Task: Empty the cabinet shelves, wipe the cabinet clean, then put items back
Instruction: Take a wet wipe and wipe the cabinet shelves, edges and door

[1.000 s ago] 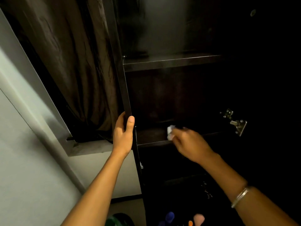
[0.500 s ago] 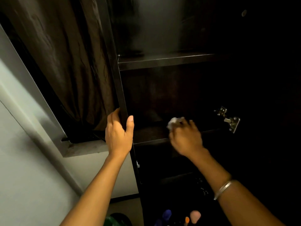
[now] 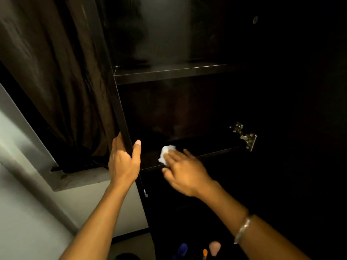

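The left hand (image 3: 124, 164) grips the cabinet's side panel (image 3: 120, 109), fingers curled round its edge. The right hand (image 3: 185, 175) presses a white cloth (image 3: 166, 153) onto the dark lower shelf (image 3: 216, 147), fingers laid fairly straight over it.

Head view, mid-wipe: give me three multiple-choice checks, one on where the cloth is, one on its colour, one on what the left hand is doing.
1. Where is the wad of cloth?
A. on the upper shelf
B. on the lower shelf, near its left end
C. on the floor

2. What colour is the cloth?
A. white
B. blue
C. brown

3. What is the left hand doing?
A. hanging free
B. pressing the curtain
C. gripping the cabinet's left side panel

Answers:
1 B: the right hand presses it on the lower shelf, well below the upper shelf.
2 A: it shows bright white against the dark wood.
3 C: thumb and fingers wrap the edge of the side panel.
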The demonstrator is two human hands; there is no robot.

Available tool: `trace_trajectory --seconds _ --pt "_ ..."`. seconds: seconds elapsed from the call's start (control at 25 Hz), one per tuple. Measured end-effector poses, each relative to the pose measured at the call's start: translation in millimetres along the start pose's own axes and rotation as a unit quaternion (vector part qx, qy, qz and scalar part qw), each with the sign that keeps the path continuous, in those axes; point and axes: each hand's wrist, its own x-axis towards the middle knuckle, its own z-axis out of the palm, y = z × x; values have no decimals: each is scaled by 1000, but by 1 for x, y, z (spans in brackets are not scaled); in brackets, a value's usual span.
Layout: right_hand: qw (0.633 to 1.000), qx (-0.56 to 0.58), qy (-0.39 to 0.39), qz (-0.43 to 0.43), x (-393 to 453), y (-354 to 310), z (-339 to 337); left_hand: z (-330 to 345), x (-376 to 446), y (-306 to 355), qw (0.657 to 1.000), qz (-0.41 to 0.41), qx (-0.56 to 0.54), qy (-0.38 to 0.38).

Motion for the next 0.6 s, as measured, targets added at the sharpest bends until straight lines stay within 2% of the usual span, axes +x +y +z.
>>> trace_trajectory --seconds 0.04,0.12,0.2,0.24,0.44,0.6 --pt "997 -28 20 70 -2 30 -3 2 0 -1 1000 -4 -11 5" --pt "973 -46 -8 228 2 86 -14 5 -1 -3 1000 -18 -21 13" --pt "948 -16 -40 316 18 115 -24 7 -1 -4 999 -31 -16 17" --pt "941 -10 -48 335 28 120 -26 6 -1 -4 999 -29 -7 19" --pt "919 -121 -126 354 49 101 -27 1 -4 3 1000 -13 22 17" --pt "910 -153 -86 375 11 91 -23 -3 -8 8 999 -18 20 23"
